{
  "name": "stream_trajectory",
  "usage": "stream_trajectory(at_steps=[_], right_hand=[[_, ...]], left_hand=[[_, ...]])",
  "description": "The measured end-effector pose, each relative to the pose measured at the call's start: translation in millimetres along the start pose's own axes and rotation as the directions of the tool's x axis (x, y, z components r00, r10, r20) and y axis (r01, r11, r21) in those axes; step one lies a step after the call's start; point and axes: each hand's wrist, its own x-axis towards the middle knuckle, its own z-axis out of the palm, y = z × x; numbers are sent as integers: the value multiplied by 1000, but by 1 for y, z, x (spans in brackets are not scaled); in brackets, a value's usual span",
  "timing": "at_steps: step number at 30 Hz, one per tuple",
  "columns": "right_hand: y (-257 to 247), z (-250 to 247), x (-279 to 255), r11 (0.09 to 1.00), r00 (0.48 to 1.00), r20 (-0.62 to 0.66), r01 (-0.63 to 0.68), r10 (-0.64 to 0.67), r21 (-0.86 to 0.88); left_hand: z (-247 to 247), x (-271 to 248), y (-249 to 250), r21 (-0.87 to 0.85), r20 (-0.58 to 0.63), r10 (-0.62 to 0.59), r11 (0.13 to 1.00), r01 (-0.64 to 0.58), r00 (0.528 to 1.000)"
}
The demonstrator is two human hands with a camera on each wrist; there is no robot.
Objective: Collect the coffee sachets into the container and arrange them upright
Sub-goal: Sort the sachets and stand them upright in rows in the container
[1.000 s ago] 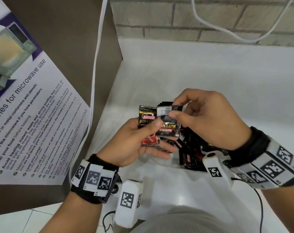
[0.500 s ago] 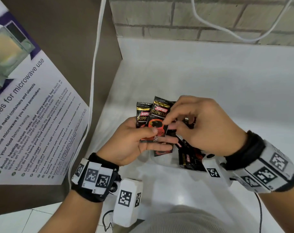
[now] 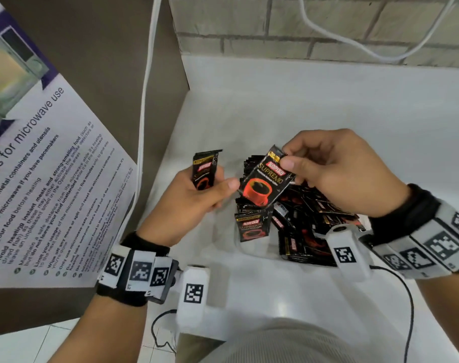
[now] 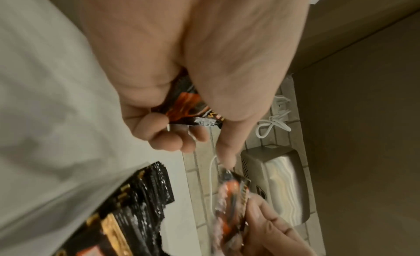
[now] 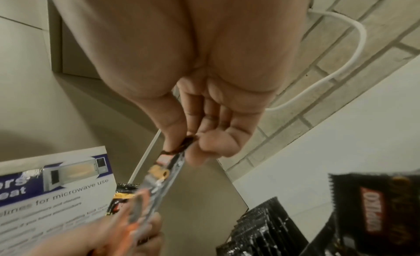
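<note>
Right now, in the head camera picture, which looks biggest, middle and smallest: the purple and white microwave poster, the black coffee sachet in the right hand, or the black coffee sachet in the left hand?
1. Purple and white microwave poster, by far.
2. Black coffee sachet in the right hand.
3. Black coffee sachet in the left hand, though fingers hide part of it.

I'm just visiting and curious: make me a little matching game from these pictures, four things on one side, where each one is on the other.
Things:
1. Sachet in left hand
2. Sachet in right hand
3. Microwave poster
4. White cable

Places:
A. Pinched by its top corner, over the pile of sachets
B. On the brown surface at far left
C. Running down beside the brick wall
D. Held upright, left of the pile

Pairs: 1-D, 2-A, 3-B, 4-C
</note>
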Motion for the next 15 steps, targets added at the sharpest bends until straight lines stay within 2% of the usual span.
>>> stream_trajectory(at_steps=[4,8,10,12,15], right_hand=[[1,8,-4,988,988,136,93,-77,-119],[4,26,-7,928,940,336,171,-53,-332],[5,35,-8,901,928,372,160,1,-403],[6,41,-8,892,917,396,150,36,-426],[5,47,-7,885,905,420,139,68,-444]], left_hand=[[-4,0,-2,181,31,60,981,-65,998],[-2,-2,-8,238,89,-24,971,3,996],[0,-3,-12,246,143,-108,967,70,984],[4,-4,-15,332,156,-172,937,112,973],[14,-5,-17,496,144,-163,865,71,976]])
